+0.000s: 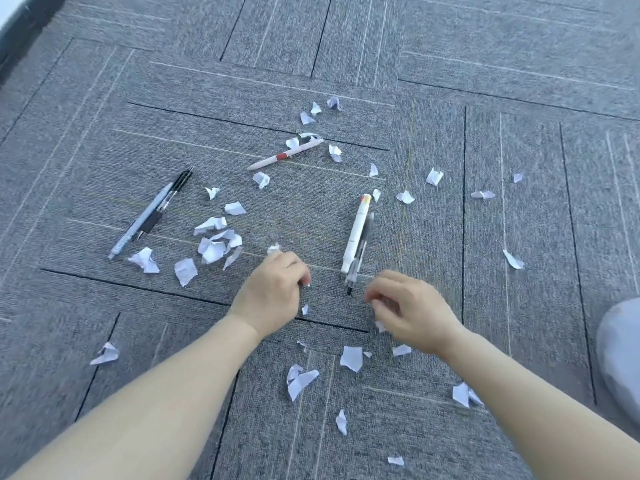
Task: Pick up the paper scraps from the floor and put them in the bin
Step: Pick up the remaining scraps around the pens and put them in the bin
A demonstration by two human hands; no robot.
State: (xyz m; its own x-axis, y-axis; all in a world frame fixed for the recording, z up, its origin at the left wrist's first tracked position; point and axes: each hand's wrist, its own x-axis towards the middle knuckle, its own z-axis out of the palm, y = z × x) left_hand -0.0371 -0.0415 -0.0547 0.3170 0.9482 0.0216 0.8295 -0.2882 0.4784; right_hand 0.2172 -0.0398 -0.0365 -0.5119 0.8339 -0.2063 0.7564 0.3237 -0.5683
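1. Two bare arms reach out over a grey carpet floor [104,116].
2. White paper scraps [214,242] lie all over the floor, far from the hands, near them, and on both sides.
3. The left hand [273,292] is low over the floor, near the middle. Its fingers are curled, and one small scrap [273,248] peeks out at its far edge. It looks as if the hand holds that scrap, but the picture is blurry there.
4. A big bunch of scraps lies just to the left of the left hand and a bit farther away.
5. A tiny scrap [305,309] lies on the floor just beside the left hand, between the two hands.
6. The right hand [412,311] is to the right of it. Its fingers are bent and point down and left. It is blurry, so I cannot tell if it holds anything.
7. A little scrap [380,326] lies right under the right hand's fingers.
8. More scraps lie near the person, by the two wrists. One flat scrap [351,358] lies between the arms.
9. A white pen [356,233] and a dark pen [360,258] lie side by side, just past the gap between the hands.
10. Another white pen with a red band [284,154] lies farther away.
11. A few black and grey pens [152,213] lie together on the far left.
12. A grey rounded thing [621,348] shows at the right edge.
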